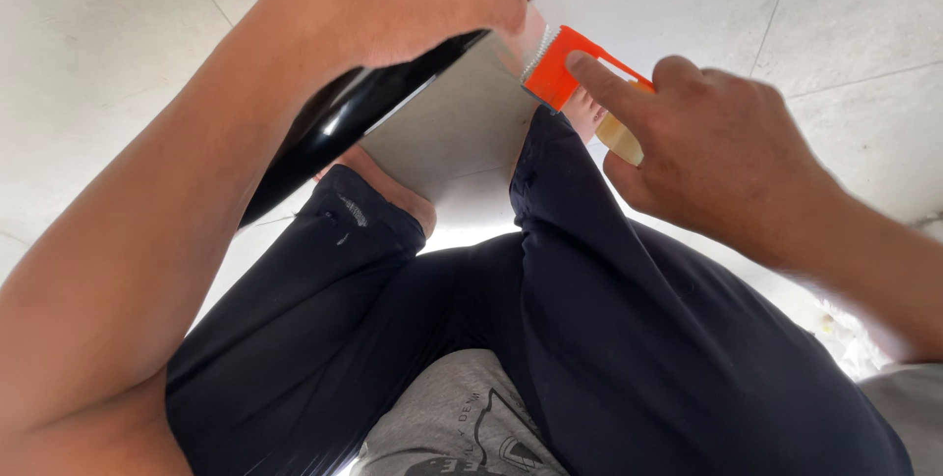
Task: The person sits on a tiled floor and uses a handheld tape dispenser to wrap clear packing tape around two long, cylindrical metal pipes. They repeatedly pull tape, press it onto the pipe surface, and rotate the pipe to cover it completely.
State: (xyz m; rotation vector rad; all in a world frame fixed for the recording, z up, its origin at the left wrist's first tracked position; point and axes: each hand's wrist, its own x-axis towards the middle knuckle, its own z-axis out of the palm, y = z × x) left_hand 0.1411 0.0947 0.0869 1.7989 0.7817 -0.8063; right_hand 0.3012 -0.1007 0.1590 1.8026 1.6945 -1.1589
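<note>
- The right hand (717, 147) comes in from about four o'clock and is closed around an orange tape dispenser (573, 65), the index finger laid flat along its top and the other fingers curled beneath it.
- The dispenser sits just above the centre of the view, at about one o'clock; its pale toothed edge points toward eleven o'clock and touches the corner of a flat grey panel (454, 122).
- A tan roll of tape (621, 138) shows under the right hand, at the five o'clock side of the dispenser, mostly hidden by the fingers.
- The left hand (393, 0) reaches in from seven o'clock along a long forearm and is clamped over the top edge of a glossy black sheet (329, 127), knuckles up, at about eleven o'clock.
- The black sheet runs as a slanted band from nine o'clock up toward twelve o'clock and lies along the grey panel's upper left edge, touching it.
- The grey panel stands between the two hands, its lower edge between the knees.
- Below the hands, the person's legs in dark trousers (609, 338) fill the lower half, knees bent and spread; bare feet show near the panel's lower corners.
- A grey printed shirt (457, 427) shows at six o'clock.
- A pale tiled floor (108, 34) lies all around.
</note>
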